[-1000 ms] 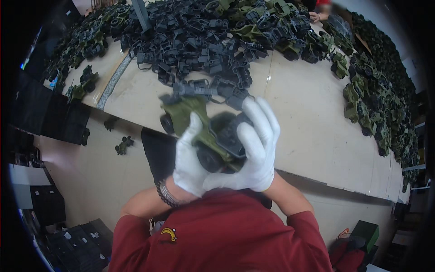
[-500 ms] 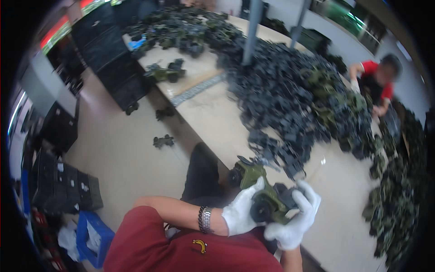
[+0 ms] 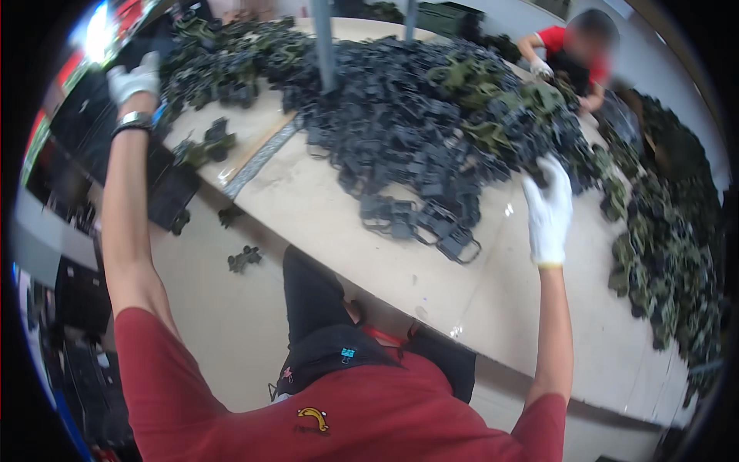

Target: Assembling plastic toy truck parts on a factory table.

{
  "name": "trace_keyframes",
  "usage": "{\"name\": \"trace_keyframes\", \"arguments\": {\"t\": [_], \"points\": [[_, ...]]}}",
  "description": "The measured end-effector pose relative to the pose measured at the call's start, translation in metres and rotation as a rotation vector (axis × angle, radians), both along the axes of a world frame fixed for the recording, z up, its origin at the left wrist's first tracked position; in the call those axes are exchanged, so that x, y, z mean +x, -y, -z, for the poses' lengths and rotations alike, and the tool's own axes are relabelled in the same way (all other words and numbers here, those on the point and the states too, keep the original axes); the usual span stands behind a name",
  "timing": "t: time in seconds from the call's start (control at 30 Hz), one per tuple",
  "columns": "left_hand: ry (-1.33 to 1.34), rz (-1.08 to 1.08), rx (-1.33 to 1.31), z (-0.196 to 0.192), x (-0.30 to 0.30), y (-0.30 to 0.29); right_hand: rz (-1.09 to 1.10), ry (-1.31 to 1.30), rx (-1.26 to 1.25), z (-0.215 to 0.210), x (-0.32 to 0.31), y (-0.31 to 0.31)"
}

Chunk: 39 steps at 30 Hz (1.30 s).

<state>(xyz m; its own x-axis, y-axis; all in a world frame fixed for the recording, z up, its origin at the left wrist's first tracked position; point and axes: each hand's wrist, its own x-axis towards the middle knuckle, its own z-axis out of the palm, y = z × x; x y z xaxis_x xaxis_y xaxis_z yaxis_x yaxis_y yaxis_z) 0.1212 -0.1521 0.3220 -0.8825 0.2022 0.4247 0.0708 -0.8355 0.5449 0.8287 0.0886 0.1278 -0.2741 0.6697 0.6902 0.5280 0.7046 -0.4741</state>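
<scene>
My left hand (image 3: 135, 82), in a white glove, is stretched out at the upper left, over the stacked black crates (image 3: 92, 115). Its fingers are apart, and nothing shows in them. On the right, my gloved right hand (image 3: 550, 214) is raised over the table, open, with thumb and fingers spread. Its fingertips are near the lower right edge of a large heap of dark grey plastic parts (image 3: 408, 131). Green parts (image 3: 485, 138) lie on that heap's right side. A green toy vehicle (image 3: 206, 143) stands on the table's left part.
A metal post (image 3: 324, 46) rises from the heap. More green vehicle pieces (image 3: 670, 262) are piled along the table's right side. Another person in a red shirt (image 3: 573, 54) works across the table. Small toy vehicles (image 3: 244, 259) lie on the floor at the left.
The green toy vehicle that both hands held close to my body is no longer in them. My left hand has swung far to the upper left, my right hand forward to the heap.
</scene>
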Motion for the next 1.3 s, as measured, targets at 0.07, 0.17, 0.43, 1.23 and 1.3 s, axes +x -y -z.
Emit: {"name": "trace_keyframes", "arguments": {"t": [0.07, 0.17, 0.43, 1.23, 1.3], "points": [[0.195, 0.043, 0.050, -0.010, 0.014, -0.009, 0.112, 0.097, 0.102, 0.006, 0.002, -0.039], [0.265, 0.031, -0.150, 0.042, 0.086, -0.047, 0.209, 0.238, -0.020, 0.001, -0.015, -0.068], [-0.019, 0.488, -0.694, 0.206, 0.385, -0.035, 0.267, 0.258, -0.152, 0.025, -0.023, -0.095], [-0.508, 1.538, -0.848, 0.186, 0.514, -0.085, -0.969, 0.195, -0.635, -0.104, -0.003, 0.017], [-0.012, 1.628, -0.754, 0.206, 0.527, -0.048, -0.966, -0.009, -0.746, -0.071, -0.010, -0.012]]}}
